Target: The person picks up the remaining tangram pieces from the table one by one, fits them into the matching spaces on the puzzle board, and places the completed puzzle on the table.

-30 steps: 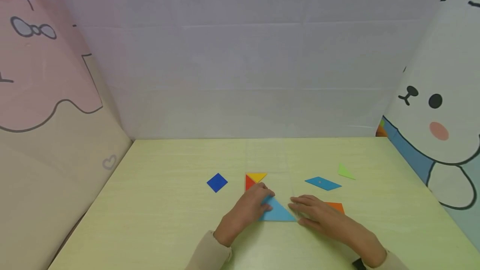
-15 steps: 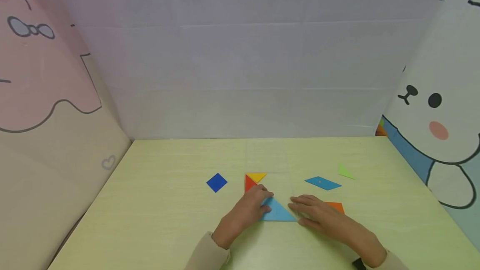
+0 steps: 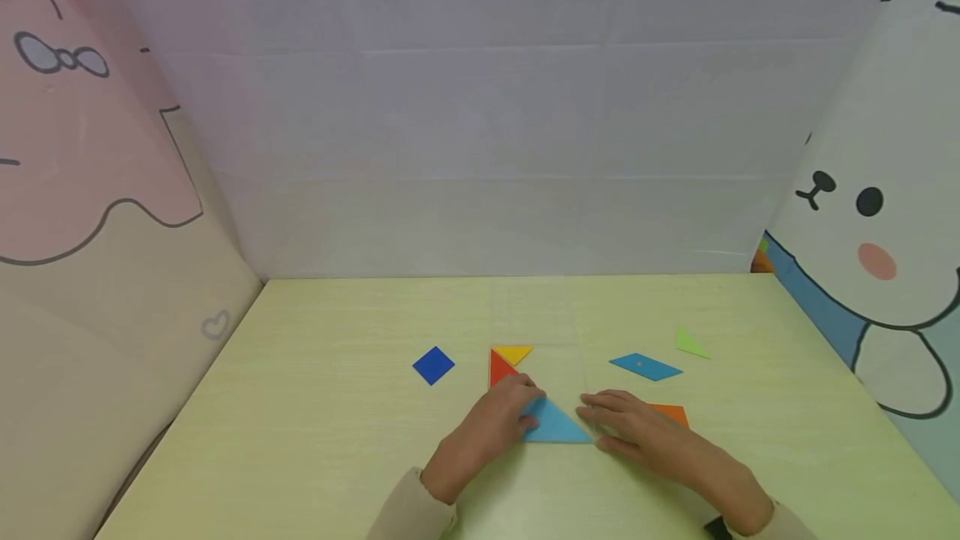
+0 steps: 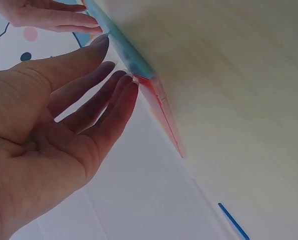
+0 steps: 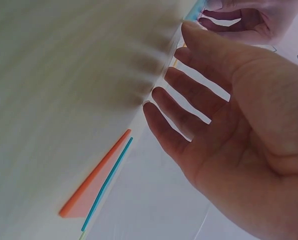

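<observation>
My left hand [image 3: 498, 425] rests its fingertips on a large light blue triangle [image 3: 557, 425], covering its left part. In the left wrist view the fingers are gently bent, with fingertips right at the surface. A red triangle [image 3: 500, 367] and a small yellow triangle [image 3: 513, 354] lie just beyond that hand; the red one is partly hidden beneath it. My right hand [image 3: 637, 427] is spread with relaxed fingers, its fingertips close to the table at the light blue triangle's right corner. An orange piece [image 3: 671, 414] shows partly behind the right hand.
Farther right lie a blue parallelogram [image 3: 647, 367] and a light green triangle [image 3: 692, 344]. A dark blue square [image 3: 433, 366] sits to the left. A faint clear rectangular outline surrounds the grouped pieces. Printed panels flank the pale table [image 3: 337, 407], with a plain white backdrop behind.
My left hand has slid slightly toward me and left, uncovering a little more of the red triangle. The right hand and the loose pieces stay in place.
</observation>
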`<state>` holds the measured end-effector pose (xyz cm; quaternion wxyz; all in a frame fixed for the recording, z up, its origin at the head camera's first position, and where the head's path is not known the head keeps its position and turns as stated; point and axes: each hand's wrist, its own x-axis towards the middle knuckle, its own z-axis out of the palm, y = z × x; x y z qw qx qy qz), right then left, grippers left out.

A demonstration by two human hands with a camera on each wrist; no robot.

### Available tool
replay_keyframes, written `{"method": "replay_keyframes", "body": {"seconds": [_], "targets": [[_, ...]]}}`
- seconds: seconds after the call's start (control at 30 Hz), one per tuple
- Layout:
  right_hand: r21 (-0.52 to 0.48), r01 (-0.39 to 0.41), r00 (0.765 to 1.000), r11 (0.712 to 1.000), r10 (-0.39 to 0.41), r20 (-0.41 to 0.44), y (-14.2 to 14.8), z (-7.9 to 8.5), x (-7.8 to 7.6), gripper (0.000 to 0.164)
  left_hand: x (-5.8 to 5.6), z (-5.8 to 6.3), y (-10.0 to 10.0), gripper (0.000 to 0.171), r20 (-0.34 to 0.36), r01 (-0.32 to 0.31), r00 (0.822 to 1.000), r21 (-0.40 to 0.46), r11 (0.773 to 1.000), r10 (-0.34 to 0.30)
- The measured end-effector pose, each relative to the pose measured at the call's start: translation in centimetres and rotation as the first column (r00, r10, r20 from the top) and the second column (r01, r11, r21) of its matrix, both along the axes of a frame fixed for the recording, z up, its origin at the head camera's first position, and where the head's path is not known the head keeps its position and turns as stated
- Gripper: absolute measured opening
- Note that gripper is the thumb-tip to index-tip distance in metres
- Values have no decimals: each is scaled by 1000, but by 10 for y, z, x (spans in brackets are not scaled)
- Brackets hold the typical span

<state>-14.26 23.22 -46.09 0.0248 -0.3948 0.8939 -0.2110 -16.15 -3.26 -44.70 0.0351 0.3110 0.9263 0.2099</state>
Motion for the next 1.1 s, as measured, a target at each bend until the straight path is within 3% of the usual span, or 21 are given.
{"method": "replay_keyframes", "body": {"seconds": [0.27, 0.57, 0.77, 0.93, 1.1], "targets": [[9, 6, 1000, 1000, -6, -9, 0, 0, 1, 41, 5, -2, -1, 31, -21, -4, 1000, -51, 999, 3], [8, 5, 1000, 1000, -5, -2, 1, 2, 2, 42, 11, -2, -5, 38, -48, 49, 997, -119, 992, -55], [15, 1, 1000, 1000, -1, 13, 3, 2, 2, 42, 12, -3, -5, 29, -97, 72, 991, -176, 982, -90], [21, 0, 1000, 1000, -1, 27, 5, 3, 1, 41, 15, -4, -3, 34, -148, 66, 984, -218, 974, -100], [23, 13, 998, 1000, -14, 66, 5, 5, -2, 40, 17, -3, -3, 39, -152, 50, 985, -226, 973, -86]]}}
